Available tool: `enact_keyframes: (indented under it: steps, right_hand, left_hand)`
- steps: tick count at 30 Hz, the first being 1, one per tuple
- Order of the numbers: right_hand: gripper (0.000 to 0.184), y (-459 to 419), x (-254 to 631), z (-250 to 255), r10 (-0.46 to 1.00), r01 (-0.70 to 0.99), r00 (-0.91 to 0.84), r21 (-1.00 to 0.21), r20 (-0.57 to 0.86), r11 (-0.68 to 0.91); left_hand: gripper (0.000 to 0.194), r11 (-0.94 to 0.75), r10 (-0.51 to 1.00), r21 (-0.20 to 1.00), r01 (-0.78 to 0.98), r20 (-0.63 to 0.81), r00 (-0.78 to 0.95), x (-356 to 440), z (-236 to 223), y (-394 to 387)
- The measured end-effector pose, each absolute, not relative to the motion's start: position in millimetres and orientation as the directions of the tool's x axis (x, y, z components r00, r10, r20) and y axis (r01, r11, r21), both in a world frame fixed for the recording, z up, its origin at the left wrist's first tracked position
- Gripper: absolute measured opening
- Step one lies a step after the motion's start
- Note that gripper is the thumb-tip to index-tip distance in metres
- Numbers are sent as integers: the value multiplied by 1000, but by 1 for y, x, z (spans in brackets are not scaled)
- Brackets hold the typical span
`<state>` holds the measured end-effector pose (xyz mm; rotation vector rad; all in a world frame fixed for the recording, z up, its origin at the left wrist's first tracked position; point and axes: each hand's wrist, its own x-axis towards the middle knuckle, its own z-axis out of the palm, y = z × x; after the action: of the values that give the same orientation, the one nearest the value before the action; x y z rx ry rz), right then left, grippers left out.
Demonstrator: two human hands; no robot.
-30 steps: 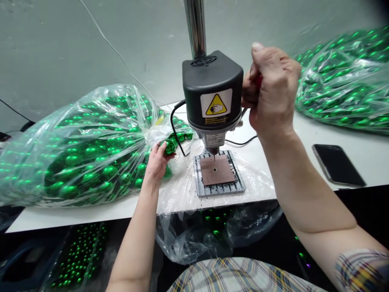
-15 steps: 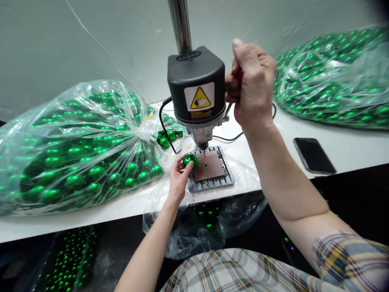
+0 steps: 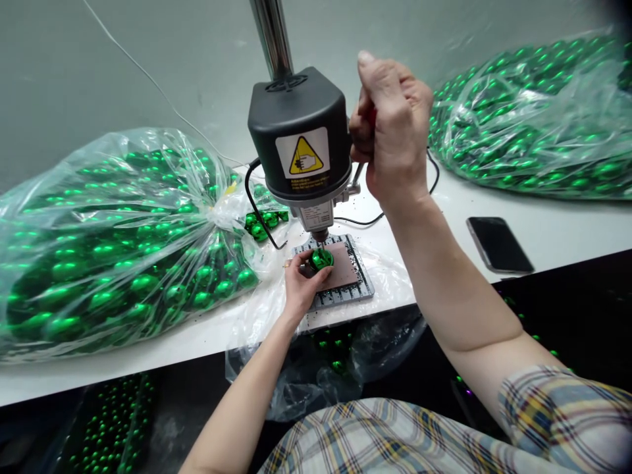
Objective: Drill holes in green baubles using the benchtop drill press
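My left hand (image 3: 303,283) pinches a shiny green ball (image 3: 322,259) between thumb and fingers, directly under the bit of a black bench drill press (image 3: 299,125). The ball rests over a pinkish-brown board (image 3: 343,266) that lies on the slotted grey base plate (image 3: 366,286). Whether the bit touches the ball is too small to tell. Raised at the right of the drill head, my right hand (image 3: 397,125) is wrapped around the red-knobbed feed lever (image 3: 371,117), most of which the fingers hide.
A large clear bag of green balls (image 3: 123,250) lies on the left, with several loose balls (image 3: 266,224) by its tied neck. Another bag (image 3: 538,131) stands at the back right. A phone (image 3: 498,243) lies on the white table (image 3: 439,257). Dark shavings and plastic film surround the base.
My left hand has brought a green ball from beside the bag's neck rightward to beneath the drill bit. My right hand has stayed on the lever. The view has shifted somewhat.
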<state>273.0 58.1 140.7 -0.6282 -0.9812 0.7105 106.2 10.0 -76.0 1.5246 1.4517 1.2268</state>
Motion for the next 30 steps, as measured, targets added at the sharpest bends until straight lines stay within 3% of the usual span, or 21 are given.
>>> enact_keyframes:
  steps: [6, 14, 22, 30]
  right_hand:
    - [64, 56, 272, 140, 768, -168, 376, -777, 518, 606]
    - [65, 50, 275, 138, 750, -179, 356, -746, 558, 641]
    - [58, 27, 268, 111, 538, -70, 451, -573, 712, 817]
    - [60, 16, 270, 73, 457, -46, 474, -497, 753, 867]
  left_hand:
    - [53, -233, 964, 883, 407, 265, -24, 115, -80, 6]
    - [53, -254, 964, 887, 385, 264, 28, 113, -85, 6]
    - [54, -245, 967, 907, 341, 254, 20, 114, -89, 6]
    - [53, -255, 964, 892, 373, 264, 27, 114, -86, 5]
